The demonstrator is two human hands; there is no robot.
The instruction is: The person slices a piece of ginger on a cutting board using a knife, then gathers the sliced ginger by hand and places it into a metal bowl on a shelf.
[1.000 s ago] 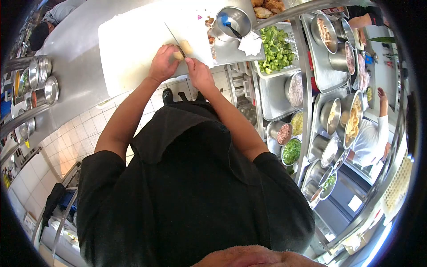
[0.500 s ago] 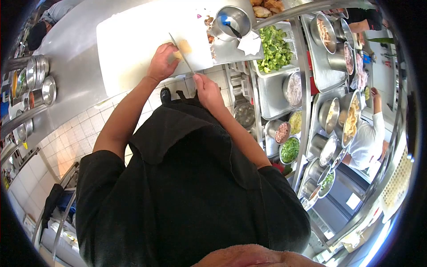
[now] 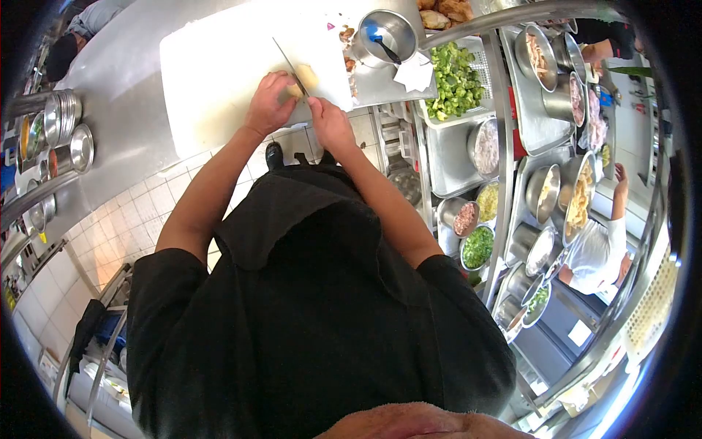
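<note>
Knife and pale food between two hands

The right hand (image 3: 333, 124) grips a long thin-bladed metal knife (image 3: 290, 66); the left hand (image 3: 270, 102), fingers curled, holds a pale yellowish food piece (image 3: 294, 91) beside the blade.

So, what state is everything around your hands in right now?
Left hand, fingers on the pale food
Right hand, closed around the knife handle
Knife, held, blade against the pale food
Pale food, on the board; whether cut through, can't tell
Board, lying flat
Pot, uncovered, blue-headed utensil leaning inside
Green vegetables, in pieces, heaped
</note>
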